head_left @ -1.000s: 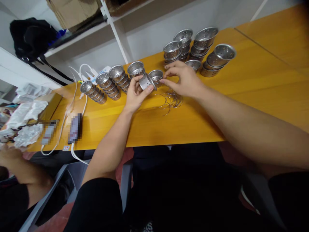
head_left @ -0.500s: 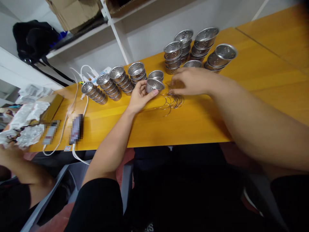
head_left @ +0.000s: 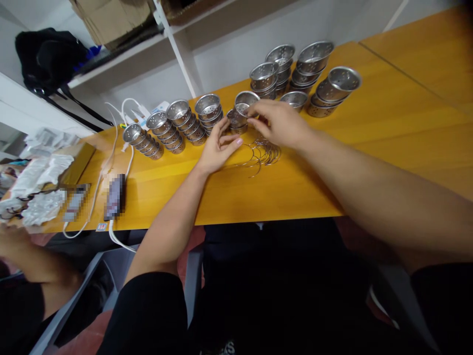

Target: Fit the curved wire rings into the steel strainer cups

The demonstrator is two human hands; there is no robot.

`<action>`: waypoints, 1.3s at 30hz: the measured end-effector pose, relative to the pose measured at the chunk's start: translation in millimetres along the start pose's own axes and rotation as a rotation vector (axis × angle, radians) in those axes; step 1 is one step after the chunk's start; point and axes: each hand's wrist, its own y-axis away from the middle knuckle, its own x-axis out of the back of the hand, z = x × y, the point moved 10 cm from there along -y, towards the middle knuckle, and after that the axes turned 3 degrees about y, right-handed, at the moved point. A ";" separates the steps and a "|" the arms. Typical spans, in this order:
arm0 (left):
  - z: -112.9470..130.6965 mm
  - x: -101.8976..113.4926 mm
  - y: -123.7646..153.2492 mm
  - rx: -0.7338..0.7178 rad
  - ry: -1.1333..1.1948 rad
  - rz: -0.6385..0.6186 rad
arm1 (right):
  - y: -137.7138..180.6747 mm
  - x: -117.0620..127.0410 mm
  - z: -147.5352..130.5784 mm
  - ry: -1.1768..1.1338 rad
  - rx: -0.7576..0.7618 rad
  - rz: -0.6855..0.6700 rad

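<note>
My right hand (head_left: pixel 271 121) pinches the rim of a perforated metal cup (head_left: pixel 246 102), which is tilted over another metal cup (head_left: pixel 236 127) on the table. Whether the two cups touch I cannot tell. Just in front of them my left hand (head_left: pixel 219 148) is open and holds nothing, its fingers curved apart. Between and below the hands lies a loose bunch of thin wire rings (head_left: pixel 266 154). A single perforated cup (head_left: pixel 294 100) stands right behind my right hand.
Stacks of perforated cups line the back left, such as one stack (head_left: pixel 209 109), and more stacks (head_left: pixel 314 64) stand at the back right. Two phones with white cables, one a dark phone (head_left: pixel 115 197), lie left on the wooden table (head_left: pixel 166 197). Another person's arm (head_left: pixel 33 256) is at far left.
The cup in my left hand has passed to my right hand and moved up and back, over the other cup. My left hand has opened. My right hand has left the wire rings.
</note>
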 end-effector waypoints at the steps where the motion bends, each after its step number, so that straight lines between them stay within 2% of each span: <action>1: 0.3 -0.7 0.8 0.011 0.006 -0.004 | -2.6 0.2 2.5 0.028 -0.024 0.014; 5: 4.6 -0.9 2.9 0.073 0.045 0.015 | -14.3 -8.2 5.5 0.081 -0.050 0.045; 11: 2.0 -3.8 3.2 0.121 0.080 0.008 | -20.1 -32.4 14.5 0.128 -0.068 -0.013; 20: -16.6 -11.9 -0.5 0.049 0.173 -0.094 | -16.0 -23.2 -0.6 0.288 0.012 0.018; 26: -15.9 -12.8 -1.5 -0.002 0.195 -0.119 | -12.4 -29.8 -7.0 0.231 0.106 -0.033; 31: -9.5 -12.8 0.7 0.014 0.193 -0.085 | -19.1 -35.1 1.5 0.184 0.098 -0.021; 37: -3.3 -0.7 2.7 0.103 0.138 0.044 | -20.7 -38.4 3.3 0.224 0.094 -0.002; 39: 1.4 -2.6 4.1 0.112 0.126 0.019 | -19.0 -39.7 2.4 0.225 0.093 -0.006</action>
